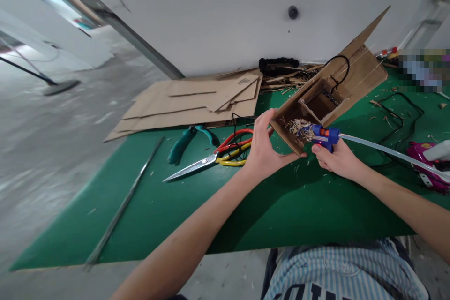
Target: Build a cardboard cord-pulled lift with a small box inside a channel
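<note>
My left hand [264, 147] grips the near left corner of an open cardboard box [363, 72], thumb along its lower edge and fingers around the side. The box is tilted, with a smaller square compartment [321, 103] inside and a black cord loop [346, 68] at its far part. In my right hand [335, 157] is a blue hot glue gun [326, 137], held by its handle. A long translucent glue stick [383, 151] runs out of its back. Pale shredded scraps [300, 127] surround the gun's front at the box opening, and its nozzle tip is hidden.
Red-and-yellow-handled scissors [207, 161] and teal-handled pliers [186, 143] lie left of the box. Flat cardboard sheets [190, 98] are stacked behind them. Thin metal wires [128, 201] rest on the green table [168, 211]. A magenta tool [427, 168] stands at the right.
</note>
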The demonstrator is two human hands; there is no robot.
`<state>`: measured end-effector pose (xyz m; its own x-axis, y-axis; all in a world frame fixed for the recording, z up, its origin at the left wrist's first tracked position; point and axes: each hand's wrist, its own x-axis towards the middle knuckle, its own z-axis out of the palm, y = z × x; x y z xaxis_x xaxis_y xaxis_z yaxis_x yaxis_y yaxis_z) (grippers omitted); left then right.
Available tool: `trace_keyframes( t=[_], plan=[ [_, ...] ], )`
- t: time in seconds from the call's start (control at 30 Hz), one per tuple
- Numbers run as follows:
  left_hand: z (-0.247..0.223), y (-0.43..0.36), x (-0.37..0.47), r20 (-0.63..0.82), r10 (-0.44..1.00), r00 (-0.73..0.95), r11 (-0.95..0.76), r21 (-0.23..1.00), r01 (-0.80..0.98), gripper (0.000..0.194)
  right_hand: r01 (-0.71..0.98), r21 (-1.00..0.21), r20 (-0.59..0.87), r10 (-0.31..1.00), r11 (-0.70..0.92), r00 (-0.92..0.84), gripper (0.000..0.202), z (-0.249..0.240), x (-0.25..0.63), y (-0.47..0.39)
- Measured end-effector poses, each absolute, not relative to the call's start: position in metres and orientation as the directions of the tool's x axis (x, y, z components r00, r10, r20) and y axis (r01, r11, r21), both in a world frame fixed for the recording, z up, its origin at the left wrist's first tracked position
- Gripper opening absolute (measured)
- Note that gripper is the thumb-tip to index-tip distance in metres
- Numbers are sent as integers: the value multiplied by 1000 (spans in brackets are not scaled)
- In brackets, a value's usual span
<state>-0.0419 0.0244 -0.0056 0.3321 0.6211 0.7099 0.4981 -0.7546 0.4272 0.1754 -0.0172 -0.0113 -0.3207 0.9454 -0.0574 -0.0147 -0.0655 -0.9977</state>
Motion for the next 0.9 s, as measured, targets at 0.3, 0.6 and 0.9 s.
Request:
trace_keyframes(
  t=[0.3,0.6,0.9],
  plan=[
    [-7,27,-44,724,618,306,-755,440,486,115,-66,-996,-34,947,-58,-319,46,-11,177,-20],
    [-16,39,-57,701,678,223,-696,513,502,123,51,-996,-81,936,-67,-342,47,-5,204,-20],
    [-14,40,-59,696,692,193,-691,560,456,123,111,-990,-128,912,-92,-389,51,-6,208,-19]
  ],
)
